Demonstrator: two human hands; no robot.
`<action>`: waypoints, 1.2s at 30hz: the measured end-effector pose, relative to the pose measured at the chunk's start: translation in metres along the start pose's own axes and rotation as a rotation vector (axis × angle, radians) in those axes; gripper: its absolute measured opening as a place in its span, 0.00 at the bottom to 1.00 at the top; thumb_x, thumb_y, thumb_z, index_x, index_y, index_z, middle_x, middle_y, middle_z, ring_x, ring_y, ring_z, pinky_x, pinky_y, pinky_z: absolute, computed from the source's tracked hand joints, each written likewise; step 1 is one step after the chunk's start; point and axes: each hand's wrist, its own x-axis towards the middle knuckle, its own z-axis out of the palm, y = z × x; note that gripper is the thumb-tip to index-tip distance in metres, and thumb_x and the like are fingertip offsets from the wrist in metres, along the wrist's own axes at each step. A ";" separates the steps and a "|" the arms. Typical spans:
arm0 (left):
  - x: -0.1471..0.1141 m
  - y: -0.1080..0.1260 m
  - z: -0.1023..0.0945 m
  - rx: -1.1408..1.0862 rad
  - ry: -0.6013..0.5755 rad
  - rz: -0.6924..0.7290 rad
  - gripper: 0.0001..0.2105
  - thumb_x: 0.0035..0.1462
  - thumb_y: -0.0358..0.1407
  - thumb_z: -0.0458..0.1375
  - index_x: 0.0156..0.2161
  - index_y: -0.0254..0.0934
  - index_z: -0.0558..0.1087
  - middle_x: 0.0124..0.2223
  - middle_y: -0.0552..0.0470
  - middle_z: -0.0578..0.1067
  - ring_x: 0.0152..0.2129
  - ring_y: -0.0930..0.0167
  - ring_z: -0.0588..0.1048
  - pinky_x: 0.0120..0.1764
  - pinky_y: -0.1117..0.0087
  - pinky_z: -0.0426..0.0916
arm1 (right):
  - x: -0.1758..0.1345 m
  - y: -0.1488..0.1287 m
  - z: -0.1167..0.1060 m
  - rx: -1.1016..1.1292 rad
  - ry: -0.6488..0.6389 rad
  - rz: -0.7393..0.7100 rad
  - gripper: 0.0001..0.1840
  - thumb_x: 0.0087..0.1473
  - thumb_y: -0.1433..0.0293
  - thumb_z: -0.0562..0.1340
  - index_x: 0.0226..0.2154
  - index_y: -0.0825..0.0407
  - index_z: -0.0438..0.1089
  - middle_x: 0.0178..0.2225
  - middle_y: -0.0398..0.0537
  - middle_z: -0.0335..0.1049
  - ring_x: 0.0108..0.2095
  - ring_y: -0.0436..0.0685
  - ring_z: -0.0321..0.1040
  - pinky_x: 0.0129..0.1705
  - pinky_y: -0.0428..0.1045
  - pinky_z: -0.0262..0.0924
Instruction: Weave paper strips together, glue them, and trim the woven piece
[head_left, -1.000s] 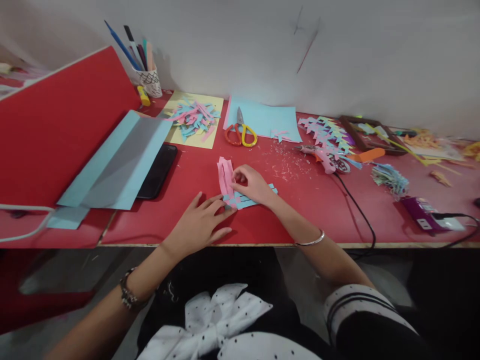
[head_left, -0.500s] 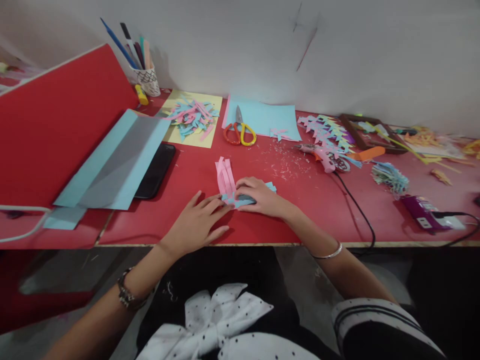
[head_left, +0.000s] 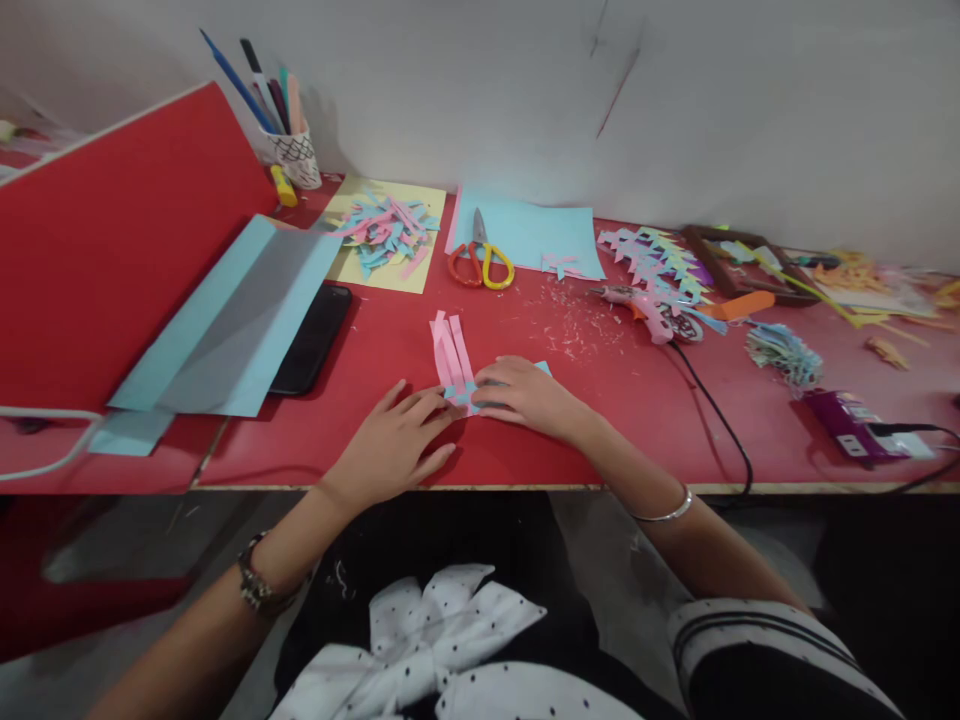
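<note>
Head view: no longer poising right hand [head_left: 527,395] beside pink strips [head_left: 442,355], covering blue strips [head_left: 543,369], half-curled; cannot tell whether gripping. Spreading left hand [head_left: 394,442] loosely at crossing. Pink strips: lying on red table [head_left: 495,462], crossing blue between hands, pointing toward wall [head_left: 465,90], long axis leaning slightly left.

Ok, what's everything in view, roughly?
Crossed strips: several, pink and blue, centre
Scissors: one pair, red and yellow handles, back
Scraps: many, pink and blue, on yellow paper
Sheets: several, blue, left and back
Glue gun: one, pink, right
Toothed strips: several, mixed, back right
Frame: one, brown, back right
Socket box: one, purple, far right
Phone: one, black, left
Cup: one, white, back left
Pens: several, mixed, in cup
Tabletop: one, red, beneath
Left hand: one, at crossed strips' left
Right hand: one, over crossed strips' right
</note>
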 end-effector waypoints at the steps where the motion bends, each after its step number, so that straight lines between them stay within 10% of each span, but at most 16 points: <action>1: 0.000 0.000 0.001 -0.003 0.002 -0.001 0.18 0.59 0.40 0.43 0.50 0.37 0.66 0.47 0.44 0.70 0.48 0.64 0.66 0.53 0.56 0.54 | 0.000 0.000 0.000 0.010 0.001 0.009 0.13 0.56 0.65 0.52 0.36 0.52 0.70 0.40 0.52 0.68 0.40 0.56 0.63 0.44 0.52 0.53; 23: 0.019 0.011 -0.003 0.005 0.013 -0.077 0.11 0.56 0.38 0.51 0.42 0.35 0.68 0.37 0.47 0.72 0.35 0.66 0.71 0.35 0.67 0.66 | -0.011 -0.021 -0.010 0.218 0.012 0.513 0.05 0.50 0.68 0.58 0.30 0.53 0.67 0.34 0.49 0.66 0.39 0.57 0.60 0.39 0.51 0.43; 36: 0.035 -0.004 -0.004 -0.155 -0.036 -0.095 0.10 0.55 0.35 0.52 0.42 0.34 0.68 0.38 0.49 0.70 0.33 0.70 0.70 0.33 0.72 0.65 | -0.008 -0.019 -0.012 0.232 0.047 0.405 0.06 0.52 0.68 0.55 0.32 0.50 0.67 0.36 0.46 0.66 0.41 0.54 0.61 0.49 0.57 0.34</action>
